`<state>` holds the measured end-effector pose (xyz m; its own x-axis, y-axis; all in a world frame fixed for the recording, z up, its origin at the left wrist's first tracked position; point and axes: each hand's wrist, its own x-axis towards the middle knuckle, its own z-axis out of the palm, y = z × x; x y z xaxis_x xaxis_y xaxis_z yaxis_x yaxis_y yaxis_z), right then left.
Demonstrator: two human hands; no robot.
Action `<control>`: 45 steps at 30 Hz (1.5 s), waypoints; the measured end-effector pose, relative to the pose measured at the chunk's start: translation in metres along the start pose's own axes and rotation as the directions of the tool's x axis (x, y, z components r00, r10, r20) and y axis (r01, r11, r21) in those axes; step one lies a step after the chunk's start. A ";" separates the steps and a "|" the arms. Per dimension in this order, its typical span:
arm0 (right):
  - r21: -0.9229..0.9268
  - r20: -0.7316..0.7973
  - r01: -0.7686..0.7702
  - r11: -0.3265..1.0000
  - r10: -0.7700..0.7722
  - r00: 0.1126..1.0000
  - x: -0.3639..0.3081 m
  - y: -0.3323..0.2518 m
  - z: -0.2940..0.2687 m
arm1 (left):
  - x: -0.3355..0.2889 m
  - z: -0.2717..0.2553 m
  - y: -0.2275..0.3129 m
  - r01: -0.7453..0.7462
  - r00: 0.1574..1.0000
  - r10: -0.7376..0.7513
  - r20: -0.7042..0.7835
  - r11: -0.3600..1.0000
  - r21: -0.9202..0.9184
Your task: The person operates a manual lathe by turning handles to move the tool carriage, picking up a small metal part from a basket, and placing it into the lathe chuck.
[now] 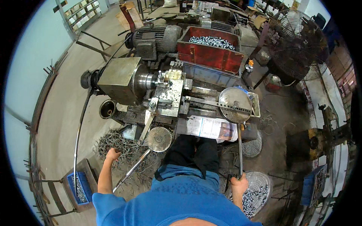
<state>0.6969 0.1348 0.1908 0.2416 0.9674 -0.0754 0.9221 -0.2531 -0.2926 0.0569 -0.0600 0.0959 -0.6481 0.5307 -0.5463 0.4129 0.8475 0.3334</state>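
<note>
My right hand (pixel 239 183) is wrapped round the lower end of a metal lever (pixel 240 150). This lever runs up to a round metal disc (pixel 234 98) at the right of a small lathe (pixel 167 94). Left of my body, my left hand (pixel 112 154) appears above a heap of curled metal shavings (pixel 122 145); its fingers are curled in, and whatever they may hold is too small to make out. A second lever (pixel 132 170) slants down from a smaller disc (pixel 159 139), with no hand on it.
A red bin of small metal parts (pixel 211 54) stands behind the lathe. A blue crate (pixel 78 188) sits at lower left, a round basket of metal parts (pixel 258 194) at lower right. A large fan (pixel 296 45) stands far right. Printed paper (pixel 211 128) lies before me.
</note>
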 end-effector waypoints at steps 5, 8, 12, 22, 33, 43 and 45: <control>-0.415 -0.167 0.157 0.896 -0.245 0.955 0.118 0.083 -0.021 | 0.045 -0.010 -0.014 -0.089 0.992 0.093 -0.085 0.995 0.052; -0.550 -0.241 -0.002 0.835 -0.157 0.958 0.214 0.094 -0.040 | 0.065 -0.032 0.032 -0.103 0.936 0.176 -0.306 0.965 0.242; -0.444 -0.392 0.178 0.878 -0.369 0.843 0.222 0.017 -0.050 | 0.084 -0.041 0.064 -0.251 0.849 0.379 -0.368 0.902 0.350; -0.033 -0.263 0.515 0.857 -0.504 0.823 0.125 -0.032 -0.004 | 0.115 0.081 0.083 -0.167 0.743 0.126 -0.657 0.986 0.001; 0.215 -0.322 0.910 0.353 -0.855 0.408 0.133 -0.286 -0.088 | 0.085 -0.016 0.066 -0.176 0.951 0.280 -0.131 0.838 0.516; -0.071 -0.063 0.981 -0.179 -0.981 -0.183 0.085 -0.513 -0.012 | -0.052 -0.220 0.009 -0.062 0.561 0.190 -0.806 0.980 0.188; -0.151 0.131 0.981 -0.121 -0.986 -0.102 0.082 -0.528 -0.001 | -0.063 -0.221 -0.021 0.084 0.653 0.042 -0.756 0.988 0.128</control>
<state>0.2305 0.3482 0.3398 -0.9736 0.1513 0.1709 0.1708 0.9796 0.1057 -0.0525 -0.1089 0.2931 -0.8897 0.3896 0.2382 0.4354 0.8810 0.1852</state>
